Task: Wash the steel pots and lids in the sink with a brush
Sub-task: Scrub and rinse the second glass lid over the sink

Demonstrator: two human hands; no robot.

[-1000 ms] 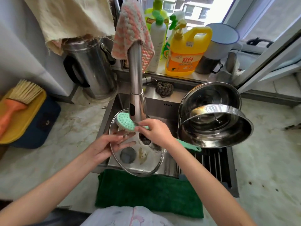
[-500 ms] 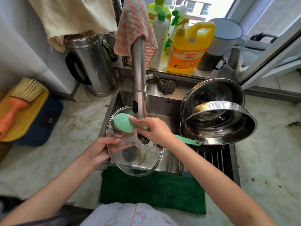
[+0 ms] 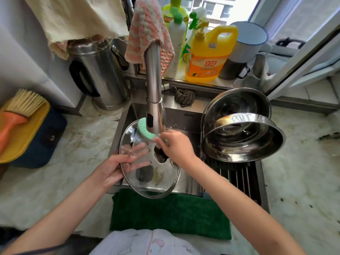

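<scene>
A glass lid (image 3: 161, 183) w/ a steel rim is held tilted over the sink (image 3: 191, 183), just under the tap (image 3: 153, 85). The left hand (image 3: 117, 166) grips it at its left edge: thumb on the near face, fingers (image 3: 136, 151) spread flat behind the glass and visible through it. The right hand (image 3: 176, 148) is closed round the handle of a green brush (image 3: 145, 130), fingers clamped on it; the brush head sits at the lid's upper edge, right by the tap spout, white bristles facing down-left toward the glass. Water is splashing at the spout.

To the right, over the sink's drying rack (image 3: 237, 179), 2 steel pots rest: one pot (image 3: 244, 140) tipped w/ its mouth toward us, the other pot (image 3: 237, 102) leaning behind it, touching.

A green towel (image 3: 169, 216) lies along the front edge of the tabletop (image 3: 73, 144), below the sink. Behind the sink sits a dark scouring pad (image 3: 184, 97). A pink-and-white cloth (image 3: 150, 32) hangs over the tap neck. On the windowsill: a yellow detergent jug (image 3: 209, 54), a white bottle (image 3: 176, 43) w/ green cap, an enamel mug (image 3: 248, 41). Left of the tap stands a steel kettle (image 3: 99, 72) w/ a black handle, a beige cloth (image 3: 77, 19) hanging above it. Far left, an orange-handled brush (image 3: 16, 115) lies on a yellow board (image 3: 27, 137).
</scene>
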